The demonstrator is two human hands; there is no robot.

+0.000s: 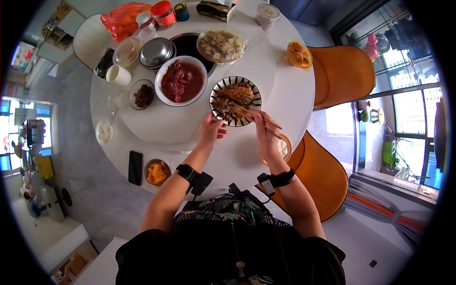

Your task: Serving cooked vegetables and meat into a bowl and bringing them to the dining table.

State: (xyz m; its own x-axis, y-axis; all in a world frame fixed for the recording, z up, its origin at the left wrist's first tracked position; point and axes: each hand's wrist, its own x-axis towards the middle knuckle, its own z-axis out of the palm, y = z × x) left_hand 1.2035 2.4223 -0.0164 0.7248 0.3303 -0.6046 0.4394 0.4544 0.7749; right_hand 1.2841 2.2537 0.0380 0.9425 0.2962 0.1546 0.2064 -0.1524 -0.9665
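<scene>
My right hand [264, 131] holds a pair of wooden chopsticks [272, 132], their tips in the food on a black-and-white striped plate [257, 103]. Browned fish or meat [238, 93] lies on that plate. At the plate's lower left rim is my left hand [211, 131], its fingers partly curled; whether it grips the rim I cannot tell. An orange-rimmed bowl of rice [283, 148] stands partly hidden under my right hand and wrist. Left of the plate are a white bowl of red meat in liquid [182, 81] and a glass bowl of dark food [143, 95].
Around the round table [228, 156] stand a film-covered dish [221, 44], stacked metal bowls [155, 52], a white cup [118, 75], a phone [135, 167], a bowl of orange pieces [156, 172] and a tissue box [216, 10]. Orange chairs [343, 76] flank the right side.
</scene>
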